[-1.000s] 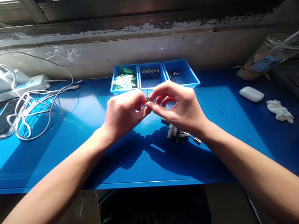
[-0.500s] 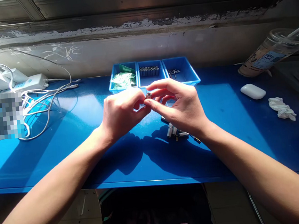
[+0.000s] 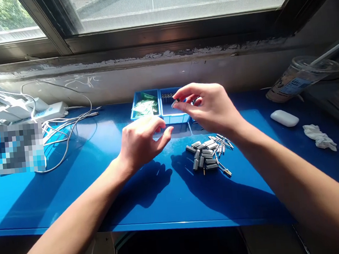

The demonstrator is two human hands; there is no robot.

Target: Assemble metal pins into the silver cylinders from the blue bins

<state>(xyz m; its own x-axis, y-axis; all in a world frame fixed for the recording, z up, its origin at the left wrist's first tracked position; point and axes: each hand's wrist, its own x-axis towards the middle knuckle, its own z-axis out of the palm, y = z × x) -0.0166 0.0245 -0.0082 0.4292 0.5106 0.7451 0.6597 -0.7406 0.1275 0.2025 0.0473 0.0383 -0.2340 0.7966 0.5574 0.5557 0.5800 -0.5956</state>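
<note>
My right hand (image 3: 209, 101) is raised at the front of the middle blue bin (image 3: 176, 118). Its thumb and forefinger pinch a small metal sleeve (image 3: 177, 101), which the fingers partly cover. Inside that bin, short hollow metal sleeves (image 3: 167, 97) stand upright in rows. My left hand (image 3: 145, 141) hovers above the table in front of the left bin, thumb and fingers apart, holding nothing. Below my right hand lies a loose pile of grey metal sleeves (image 3: 200, 156) and thin metal pins (image 3: 220, 143).
Small green-and-clear plastic packets fill the left bin (image 3: 145, 106). My right hand mostly hides the right bin. White cables (image 3: 66, 132) and a power strip (image 3: 49, 113) lie at left. A drink cup (image 3: 296, 80), white case (image 3: 284, 118) and crumpled tissue (image 3: 319, 137) are at right.
Both hands held the sleeve together before; the left has let go. My right hand has carried it toward the middle bin. The view has tilted up, showing the window.
</note>
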